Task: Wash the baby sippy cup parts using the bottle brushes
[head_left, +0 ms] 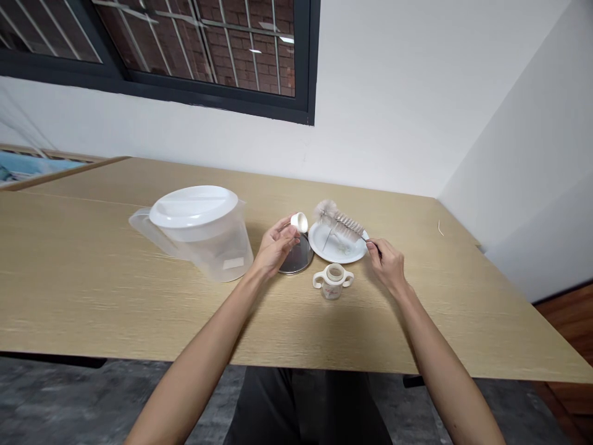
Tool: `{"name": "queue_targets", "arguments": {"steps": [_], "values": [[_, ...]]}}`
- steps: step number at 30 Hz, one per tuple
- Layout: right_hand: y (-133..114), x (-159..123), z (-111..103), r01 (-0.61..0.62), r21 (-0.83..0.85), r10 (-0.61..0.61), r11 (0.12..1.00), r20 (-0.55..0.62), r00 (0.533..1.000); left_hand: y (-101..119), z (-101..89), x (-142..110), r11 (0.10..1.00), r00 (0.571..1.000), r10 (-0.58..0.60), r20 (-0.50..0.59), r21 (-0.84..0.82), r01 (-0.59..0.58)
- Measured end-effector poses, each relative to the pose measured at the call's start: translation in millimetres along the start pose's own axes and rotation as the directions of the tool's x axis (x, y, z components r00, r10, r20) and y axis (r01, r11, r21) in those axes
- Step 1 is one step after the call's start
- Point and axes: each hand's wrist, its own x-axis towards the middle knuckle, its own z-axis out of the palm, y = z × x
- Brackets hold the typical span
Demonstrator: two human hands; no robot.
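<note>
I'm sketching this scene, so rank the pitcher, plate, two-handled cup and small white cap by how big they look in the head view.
Largest to smallest:
1. Pitcher
2. Plate
3. Two-handled cup
4. White cap, partly covered by the left hand's fingers

- A plain indoor room, apparently in a home; a small office cannot be ruled out.
- Household ware: lidded pitcher left of the left fingers, plate between them and the right fingers, which hold a bottle brush; two-handled cup nearer the body.
- Beneath both, a wood-grain table.
- Beyond, white wall and barred window facing brick.
- Below, mottled grey floor.
</note>
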Motion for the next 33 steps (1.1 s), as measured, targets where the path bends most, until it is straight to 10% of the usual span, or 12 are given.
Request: {"name": "queue_targets", "arguments": {"steps": [33], "values": [[-8.5,-2.0,4.7,0.038,0.075,-0.045,0.996,0.089,0.995,0.3,4.5,-3.2,0.999,0.999,-0.041,0.023,0.02,0.04]]}}
